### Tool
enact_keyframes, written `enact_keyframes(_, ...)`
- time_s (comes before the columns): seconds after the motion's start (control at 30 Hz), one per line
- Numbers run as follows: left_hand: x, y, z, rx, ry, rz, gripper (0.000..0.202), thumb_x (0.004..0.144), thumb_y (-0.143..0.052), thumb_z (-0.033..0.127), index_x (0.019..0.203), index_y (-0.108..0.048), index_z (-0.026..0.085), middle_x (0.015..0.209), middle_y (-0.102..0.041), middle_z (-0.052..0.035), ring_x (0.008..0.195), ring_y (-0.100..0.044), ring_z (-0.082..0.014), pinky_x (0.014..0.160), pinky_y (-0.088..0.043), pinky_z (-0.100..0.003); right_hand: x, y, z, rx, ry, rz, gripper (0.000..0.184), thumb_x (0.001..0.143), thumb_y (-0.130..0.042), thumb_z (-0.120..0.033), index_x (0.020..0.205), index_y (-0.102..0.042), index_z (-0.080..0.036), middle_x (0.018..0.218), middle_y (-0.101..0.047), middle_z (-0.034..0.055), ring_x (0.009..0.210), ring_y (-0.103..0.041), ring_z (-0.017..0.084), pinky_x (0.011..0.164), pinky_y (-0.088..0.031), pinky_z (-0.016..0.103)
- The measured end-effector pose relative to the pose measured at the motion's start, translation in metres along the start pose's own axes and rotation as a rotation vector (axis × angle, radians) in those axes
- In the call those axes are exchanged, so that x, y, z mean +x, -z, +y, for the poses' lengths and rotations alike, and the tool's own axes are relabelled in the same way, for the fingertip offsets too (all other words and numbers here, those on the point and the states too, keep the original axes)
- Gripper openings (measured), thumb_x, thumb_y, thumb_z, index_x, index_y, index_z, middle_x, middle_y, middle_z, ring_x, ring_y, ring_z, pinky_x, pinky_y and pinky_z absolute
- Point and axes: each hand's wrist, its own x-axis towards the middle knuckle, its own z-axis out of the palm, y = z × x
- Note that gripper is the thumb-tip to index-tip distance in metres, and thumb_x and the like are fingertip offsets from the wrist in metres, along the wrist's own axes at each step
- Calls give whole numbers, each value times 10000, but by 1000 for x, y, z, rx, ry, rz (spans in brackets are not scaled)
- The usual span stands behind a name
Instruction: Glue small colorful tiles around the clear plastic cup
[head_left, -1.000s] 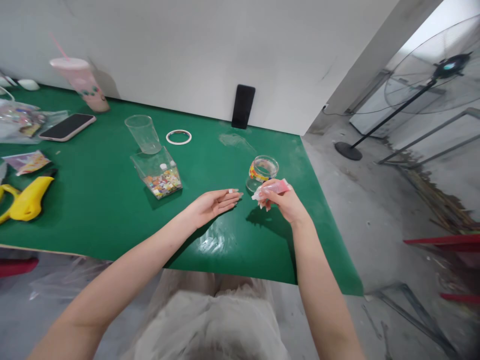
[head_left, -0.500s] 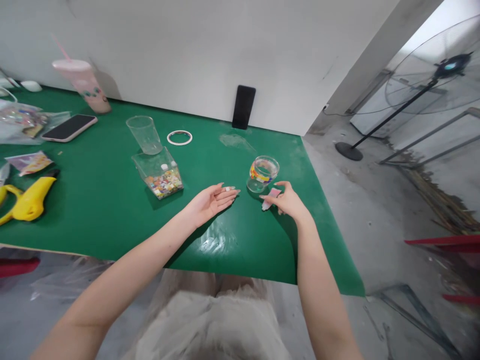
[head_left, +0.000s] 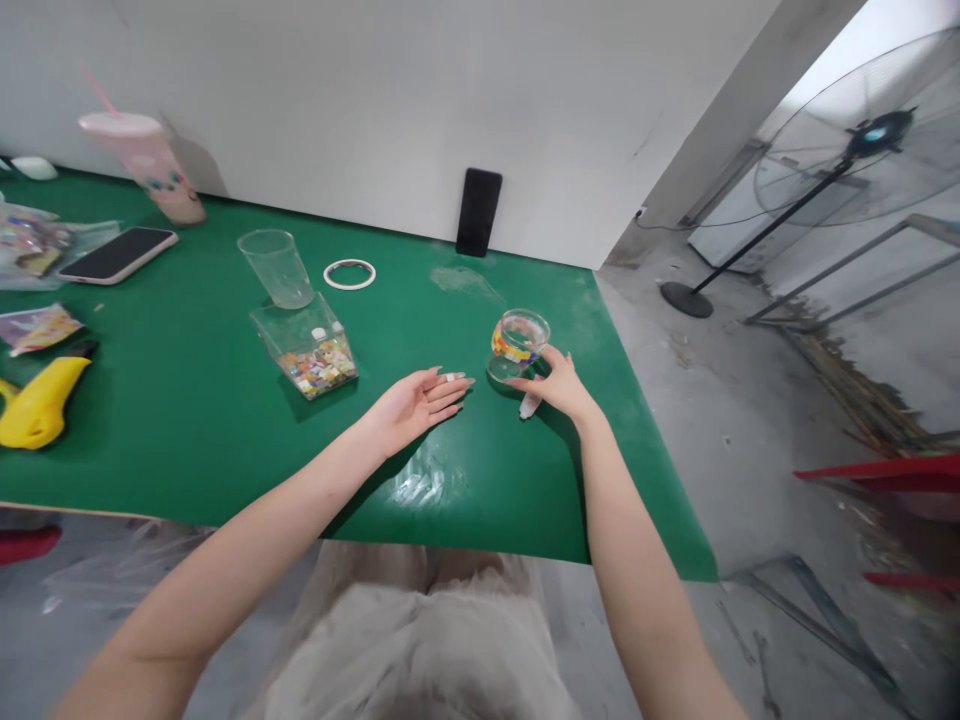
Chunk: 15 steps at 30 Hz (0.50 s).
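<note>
My left hand (head_left: 416, 408) rests palm up over the table, fingers stretched out. A tiny white tile-like piece (head_left: 450, 378) lies on its fingers. To its right stands a clear glass jar (head_left: 504, 372) with a band of orange, yellow, white and blue squares around it. My right hand (head_left: 564, 385) has its thumb at the jar's lower front and its fingers at the right side, closed around it. Partly hidden under this hand, a small pale tube (head_left: 530, 403) lies on the table. Left of my hands, a clear square container (head_left: 304, 335) holds many small coloured tiles.
On the green table (head_left: 187, 400) are a clear plastic cup (head_left: 279, 270), a white ring (head_left: 349, 287), a phone (head_left: 124, 255), a pink tumbler (head_left: 154, 165) and a yellow tool (head_left: 45, 405). A black phone (head_left: 478, 212) leans on the wall. Right stands a fan (head_left: 881, 133).
My right hand has moved from the pink and white tube to the glass jar, leaving the tube on the table. My left hand stays palm up. The view has shifted slightly right.
</note>
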Motion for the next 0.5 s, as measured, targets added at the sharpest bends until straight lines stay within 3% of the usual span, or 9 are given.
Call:
enact_keyframes(0.1, 1, -1, -1, -4, 3, -3, 248, 888, -476, 231, 956, -656, 74, 1231, -613, -184, 1169, -562, -223, 989, -449, -321, 7, -8, -5, 20, -65, -83, 658, 602, -753, -502, 1159, -571, -204, 1213, -619, 119, 1249, -484, 325, 1108, 2, 642)
enact_keyframes(0.3, 2, 1, -2, -1, -4, 13, 262, 875, -501, 241, 1055, -621, 95, 1224, -620, -167, 1163, -565, -201, 998, -444, -317, 5, -15, -17, 38, -15, 24, 653, 577, -773, -494, 1120, -583, -183, 1133, -652, 118, 1233, -493, 317, 1134, -44, 600)
enact_keyframes(0.43, 0, 0, -2, -33, 4, -9, 347, 891, -478, 312, 1121, -587, 77, 1214, -622, -176, 1164, -563, -219, 1001, -439, -339, -6, -12, -31, 162, 14, 68, 665, 620, -747, -494, 1173, -526, -198, 1142, -643, 110, 1120, -567, 293, 1030, -352, 536)
enact_keyframes(0.5, -1, 0, -1, -59, 8, -13, 391, 901, -458, 344, 1146, -571, 61, 1189, -632, -178, 1161, -563, -229, 1007, -430, -351, -13, -12, -41, 204, 53, 53, 679, 648, -745, -440, 1226, -477, -203, 1191, -616, 118, 1091, -586, 272, 967, -433, 465)
